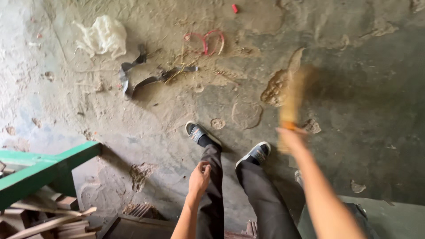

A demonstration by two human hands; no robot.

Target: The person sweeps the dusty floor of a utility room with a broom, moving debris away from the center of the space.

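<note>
Our right hand [290, 138] has its grip wrapped tight around a blurred straw-coloured broom [293, 95] over the dusty concrete floor [354, 97]; our left hand [199, 176] hangs loosely curled, holding nothing.

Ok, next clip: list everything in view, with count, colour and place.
broom: one, straw-coloured, blurred, in the right hand
rag: one, white, floor upper left
metal strip: one, dark, bent, floor upper centre
wire: one, red, looped, floor top centre
red bit: one, floor top edge
frame: one, green, left
wood scraps: several, brown, lower left
sandals: two, black, centre
left hand: on the thigh
right hand: gripping the broom
</note>
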